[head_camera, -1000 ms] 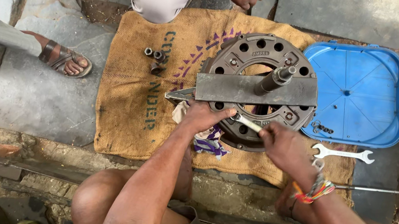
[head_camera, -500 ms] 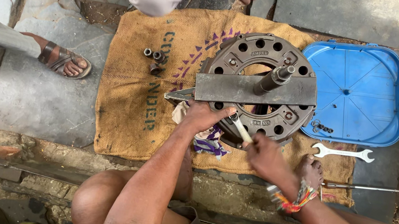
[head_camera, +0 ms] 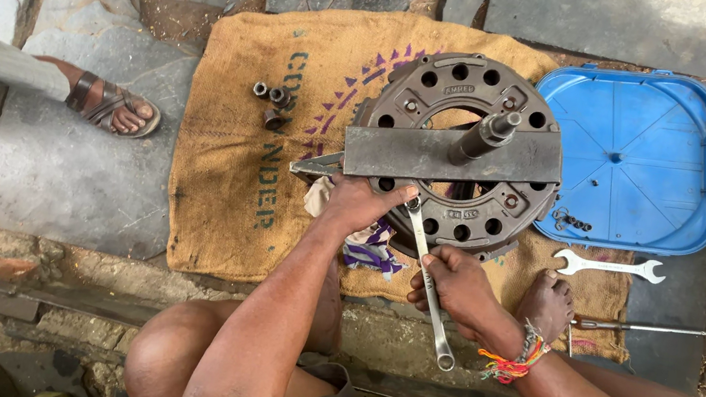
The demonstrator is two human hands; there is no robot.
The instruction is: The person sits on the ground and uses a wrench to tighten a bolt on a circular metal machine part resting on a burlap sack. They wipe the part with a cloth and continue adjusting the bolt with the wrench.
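A round grey metal clutch plate (head_camera: 481, 224) with holes around its rim lies on a burlap sack (head_camera: 230, 198). A flat steel bar (head_camera: 416, 157) crosses it, with a thick bolt shaft (head_camera: 485, 136) standing up through the middle. My left hand (head_camera: 361, 205) presses on the plate's near rim. My right hand (head_camera: 456, 291) grips a long silver spanner (head_camera: 427, 276); its far end sits on the rim beside my left fingers, and its handle points back toward me.
A blue plastic lid (head_camera: 633, 158) holding small bolts lies to the right. A loose spanner (head_camera: 607, 265) and a thin rod (head_camera: 653, 329) lie near my bare foot (head_camera: 549, 303). Several small sleeves (head_camera: 272, 101) sit on the sack. Other people's sandalled feet (head_camera: 108, 103) stand at the left and top.
My right hand has swung the spanner's handle down toward me, from lying nearly flat along the rim to pointing at my body. The person at the top has stepped back.
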